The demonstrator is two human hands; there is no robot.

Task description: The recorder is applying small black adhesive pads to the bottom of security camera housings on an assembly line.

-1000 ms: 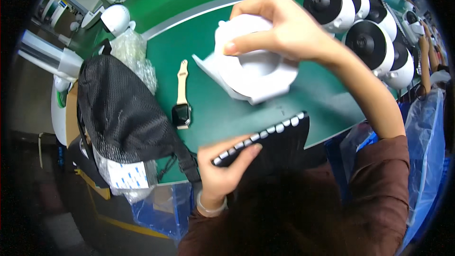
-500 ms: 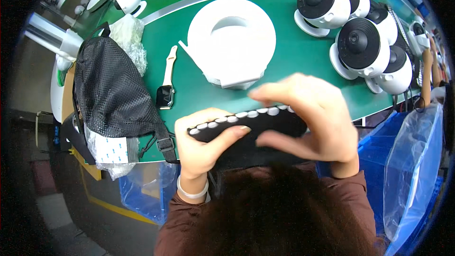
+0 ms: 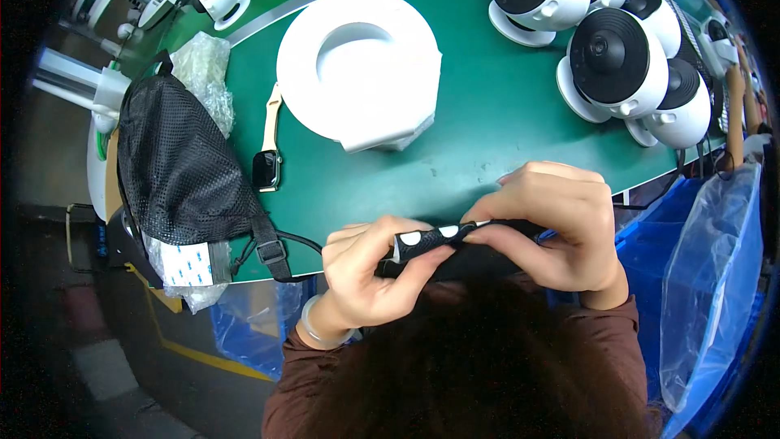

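Note:
Near the table's front edge I hold a black, flat, flexible-looking piece [image 3: 426,245] with white round dots in a row along its upper edge. My left hand [image 3: 370,272] is closed on its left end, the thumb lying below the dots. The thumb and forefinger of my right hand [image 3: 561,228] pinch the same edge farther right, at one of the dots. The lower part of the piece is hidden behind my head and hands.
Ahead stands a large white roll [image 3: 382,73]. A watch [image 3: 266,169] and a black mesh bag [image 3: 183,162] lie to the left, with clear plastic wrap [image 3: 203,77]. Several white-and-black cameras [image 3: 621,57] crowd the right. Blue bins [image 3: 650,276] stand below the table edge.
My right hand, apart from the edge and blurred before, now pinches it. The left hand has shifted right, and fewer white dots show. The view has moved slightly.

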